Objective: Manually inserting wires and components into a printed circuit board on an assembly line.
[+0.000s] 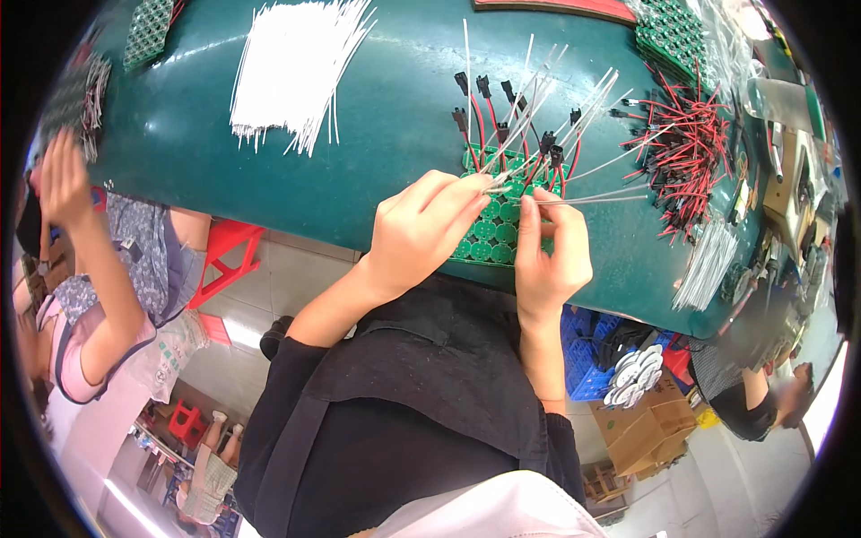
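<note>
Pinching thin pale strands (603, 196) with the left hand (423, 229) and right hand (552, 258), over a green circuit board (485, 240) at two o'clock from centre; working between a white bundle (291, 76) at eleven and red leads (687, 148) farther out at two.

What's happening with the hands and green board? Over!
Left hand pinching pale wires over green board. Right hand pinching pale wires too. Black-plugged wires crowd board's far side, maybe in the way.
</note>
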`<state>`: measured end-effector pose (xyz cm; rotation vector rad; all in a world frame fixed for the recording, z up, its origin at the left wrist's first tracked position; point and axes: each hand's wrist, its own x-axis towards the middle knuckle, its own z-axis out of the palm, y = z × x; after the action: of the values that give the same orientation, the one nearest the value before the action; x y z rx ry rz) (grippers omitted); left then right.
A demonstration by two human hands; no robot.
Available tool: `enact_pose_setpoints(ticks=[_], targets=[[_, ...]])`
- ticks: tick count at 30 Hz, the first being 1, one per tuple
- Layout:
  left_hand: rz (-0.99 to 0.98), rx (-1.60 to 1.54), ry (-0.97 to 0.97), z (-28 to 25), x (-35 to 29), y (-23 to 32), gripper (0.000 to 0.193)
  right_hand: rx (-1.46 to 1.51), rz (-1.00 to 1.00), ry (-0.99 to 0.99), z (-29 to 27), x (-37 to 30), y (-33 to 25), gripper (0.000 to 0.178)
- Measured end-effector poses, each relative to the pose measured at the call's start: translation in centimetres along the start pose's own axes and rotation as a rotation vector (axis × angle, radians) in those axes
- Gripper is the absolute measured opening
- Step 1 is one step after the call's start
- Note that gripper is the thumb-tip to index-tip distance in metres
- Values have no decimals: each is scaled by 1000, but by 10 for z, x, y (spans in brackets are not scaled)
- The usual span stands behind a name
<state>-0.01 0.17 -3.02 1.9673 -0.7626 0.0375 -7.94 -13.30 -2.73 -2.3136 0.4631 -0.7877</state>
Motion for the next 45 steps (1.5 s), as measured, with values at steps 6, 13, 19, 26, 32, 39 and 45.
enact_pose_setpoints(ticks=[6, 13, 19, 26, 32, 39, 45], targets=[[35, 54, 11, 4, 1, 1, 29, 10, 1, -3, 0, -2, 6, 14], [61, -141, -1, 5, 6, 0, 15, 29, -5, 3, 2, 0, 5, 15], [78, -117, 29, 15, 6, -1, 17, 5, -38, -12, 1, -1, 7, 16], [88, -79, 31, 18, 3, -3, 18, 56, -7, 5, 1, -2, 7, 17], [71, -89, 40, 17, 4, -2, 17, 49, -14, 1, 0, -2, 8, 16], [51, -133, 47, 19, 3, -1, 19, 54, -2, -9, 0, -3, 8, 17], [63, -21, -4, 17, 3, 2, 17, 34, -53, -2, -1, -1, 7, 19]])
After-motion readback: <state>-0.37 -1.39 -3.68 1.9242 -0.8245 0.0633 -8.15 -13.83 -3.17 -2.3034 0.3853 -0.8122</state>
